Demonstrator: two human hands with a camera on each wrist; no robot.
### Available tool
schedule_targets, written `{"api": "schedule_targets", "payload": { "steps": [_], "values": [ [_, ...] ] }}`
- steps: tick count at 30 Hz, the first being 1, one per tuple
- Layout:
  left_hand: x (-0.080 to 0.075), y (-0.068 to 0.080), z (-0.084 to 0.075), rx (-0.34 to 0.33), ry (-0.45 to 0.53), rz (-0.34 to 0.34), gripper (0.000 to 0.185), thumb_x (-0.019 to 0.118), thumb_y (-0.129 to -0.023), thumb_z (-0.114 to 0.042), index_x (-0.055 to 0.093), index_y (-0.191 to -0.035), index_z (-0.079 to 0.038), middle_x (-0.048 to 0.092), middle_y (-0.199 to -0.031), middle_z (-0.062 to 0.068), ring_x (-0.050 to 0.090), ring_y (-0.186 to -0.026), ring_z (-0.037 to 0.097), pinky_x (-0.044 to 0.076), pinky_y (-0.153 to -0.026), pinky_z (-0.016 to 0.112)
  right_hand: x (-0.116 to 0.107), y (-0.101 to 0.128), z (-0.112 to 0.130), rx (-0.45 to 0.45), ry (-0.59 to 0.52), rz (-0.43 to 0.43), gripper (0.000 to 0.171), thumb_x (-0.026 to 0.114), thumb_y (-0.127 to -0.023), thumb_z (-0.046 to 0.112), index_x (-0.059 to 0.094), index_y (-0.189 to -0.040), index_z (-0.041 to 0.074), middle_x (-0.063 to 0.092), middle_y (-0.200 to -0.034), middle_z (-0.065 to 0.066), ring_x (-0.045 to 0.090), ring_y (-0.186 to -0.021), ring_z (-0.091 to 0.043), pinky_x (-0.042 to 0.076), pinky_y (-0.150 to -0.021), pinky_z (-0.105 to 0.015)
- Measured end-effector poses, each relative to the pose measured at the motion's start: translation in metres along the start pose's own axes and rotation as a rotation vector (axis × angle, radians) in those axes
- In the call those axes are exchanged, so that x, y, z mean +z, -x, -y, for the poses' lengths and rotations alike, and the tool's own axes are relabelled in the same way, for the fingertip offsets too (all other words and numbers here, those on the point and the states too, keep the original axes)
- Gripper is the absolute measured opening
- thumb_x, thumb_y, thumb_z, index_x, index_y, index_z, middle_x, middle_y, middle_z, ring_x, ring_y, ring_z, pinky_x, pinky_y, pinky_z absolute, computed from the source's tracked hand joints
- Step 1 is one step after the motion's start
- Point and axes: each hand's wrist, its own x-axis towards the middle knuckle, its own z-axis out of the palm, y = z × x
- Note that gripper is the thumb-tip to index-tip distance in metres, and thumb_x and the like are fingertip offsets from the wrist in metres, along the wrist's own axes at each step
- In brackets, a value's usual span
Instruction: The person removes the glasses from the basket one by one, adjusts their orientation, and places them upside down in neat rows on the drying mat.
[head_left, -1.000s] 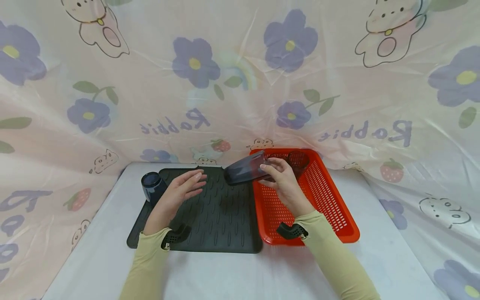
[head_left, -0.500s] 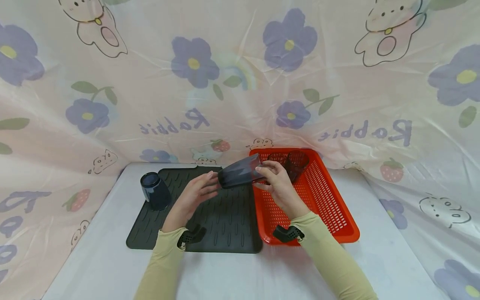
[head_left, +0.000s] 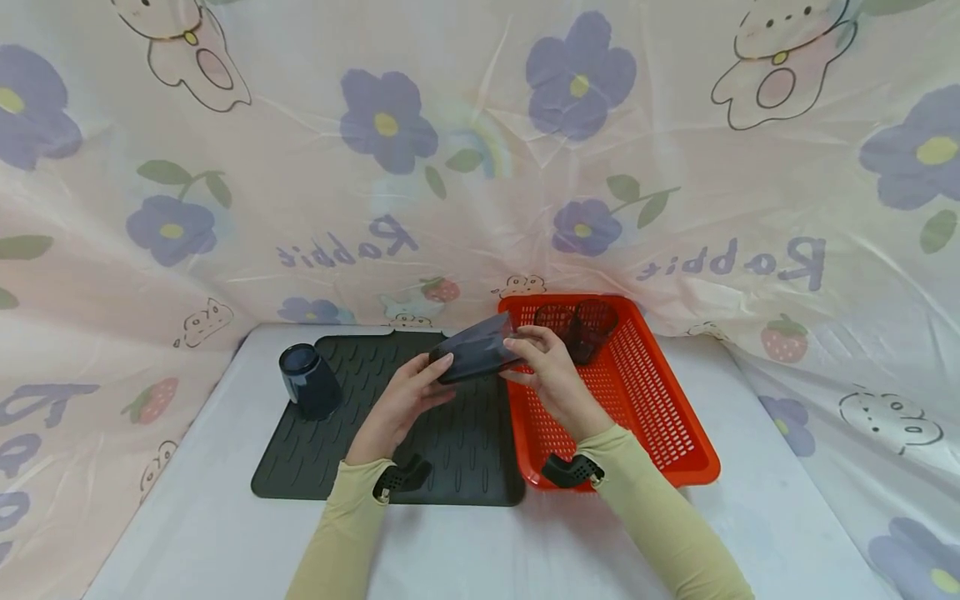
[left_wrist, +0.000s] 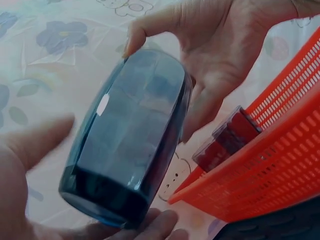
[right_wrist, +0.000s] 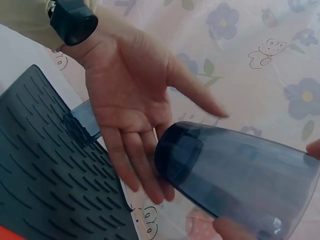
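A tinted blue-grey drinking glass [head_left: 474, 348] is held tilted in the air above the drying mat [head_left: 375, 433]. My right hand [head_left: 553, 375] grips it near the rim, thumb on one side and fingers on the other. My left hand [head_left: 405, 398] is at the thick base; in the right wrist view its fingers [right_wrist: 145, 165] are extended and meet the base [right_wrist: 172, 155], with the thumb apart from the glass. At the mat's left edge stands another dark blue glass [head_left: 313, 387], seemingly with its base up.
A red perforated basket [head_left: 667, 400] sits right of the mat, with two dark glasses [head_left: 592, 329] at its far end. A white cloth [head_left: 487, 550] covers the table. Behind it hangs a curtain [head_left: 480, 208] printed with flowers and rabbits.
My left hand has moved right to the base of the glass. The right hand has brought the glass slightly left and down, away from the basket.
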Motion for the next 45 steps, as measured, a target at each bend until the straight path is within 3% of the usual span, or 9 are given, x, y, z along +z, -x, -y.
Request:
{"api": "schedule_targets", "payload": {
  "steps": [7, 12, 16, 23, 29, 37, 45],
  "values": [
    [0.004, 0.0, -0.001, 0.032, -0.025, -0.096, 0.052, 0.071, -0.088, -0.03, 0.052, -0.127, -0.002, 0.059, -0.117, 0.017, 0.064, -0.101, 0.026, 0.048, -0.095, 0.041, -0.001, 0.0, 0.002, 0.025, -0.034, 0.026, 0.048, 0.061, -0.093, 0.013, 0.035, -0.131, -0.001, 0.045, -0.121, -0.015, 0.055, -0.097, -0.022, 0.05, -0.088, -0.051],
    [0.004, 0.002, -0.003, 0.047, 0.024, -0.17, 0.05, 0.076, -0.084, -0.026, 0.055, -0.124, -0.003, 0.063, -0.113, 0.014, 0.066, -0.093, 0.021, 0.048, -0.094, 0.041, -0.002, -0.001, 0.003, 0.079, -0.06, 0.091, 0.044, 0.059, -0.092, 0.014, 0.038, -0.128, 0.001, 0.048, -0.123, -0.016, 0.059, -0.101, -0.025, 0.047, -0.09, -0.055],
    [0.005, 0.004, -0.006, 0.098, 0.1, -0.216, 0.047, 0.076, -0.084, -0.018, 0.056, -0.124, -0.004, 0.063, -0.109, 0.012, 0.066, -0.091, 0.022, 0.048, -0.094, 0.048, -0.005, -0.001, 0.003, 0.125, -0.04, 0.163, 0.041, 0.057, -0.093, 0.016, 0.041, -0.127, 0.002, 0.049, -0.124, -0.017, 0.059, -0.104, -0.03, 0.045, -0.092, -0.057],
    [0.009, 0.004, -0.011, 0.177, 0.199, -0.241, 0.049, 0.075, -0.083, -0.007, 0.054, -0.127, -0.005, 0.05, -0.102, 0.011, 0.063, -0.093, 0.022, 0.053, -0.085, 0.046, -0.006, -0.002, -0.002, 0.162, -0.028, 0.235, 0.025, 0.052, -0.096, 0.021, 0.047, -0.114, 0.005, 0.05, -0.117, -0.013, 0.053, -0.105, -0.031, 0.042, -0.095, -0.06],
    [0.011, 0.005, -0.013, 0.222, 0.248, -0.264, 0.05, 0.073, -0.083, -0.001, 0.053, -0.129, -0.005, 0.047, -0.104, 0.011, 0.061, -0.094, 0.023, 0.055, -0.082, 0.045, -0.006, -0.003, -0.005, 0.235, -0.014, 0.281, 0.041, 0.049, -0.097, 0.028, 0.04, -0.131, 0.01, 0.044, -0.128, -0.014, 0.049, -0.113, -0.032, 0.043, -0.095, -0.056],
    [0.009, 0.006, -0.015, 0.237, 0.266, -0.271, 0.051, 0.072, -0.083, 0.002, 0.053, -0.13, -0.006, 0.045, -0.104, 0.01, 0.063, -0.089, 0.021, 0.056, -0.079, 0.041, -0.005, -0.003, -0.003, 0.242, -0.009, 0.291, 0.035, 0.047, -0.098, 0.029, 0.043, -0.127, 0.009, 0.049, -0.123, -0.014, 0.052, -0.11, -0.031, 0.042, -0.098, -0.054],
    [-0.002, 0.007, -0.012, 0.26, 0.231, -0.28, 0.052, 0.073, -0.082, 0.003, 0.054, -0.13, -0.005, 0.046, -0.103, 0.01, 0.061, -0.093, 0.021, 0.056, -0.078, 0.039, -0.019, -0.001, 0.002, 0.213, 0.045, 0.23, 0.042, 0.049, -0.099, 0.028, 0.043, -0.13, 0.001, 0.039, -0.139, -0.018, 0.044, -0.124, -0.039, 0.04, -0.1, -0.053]
  ]
}}
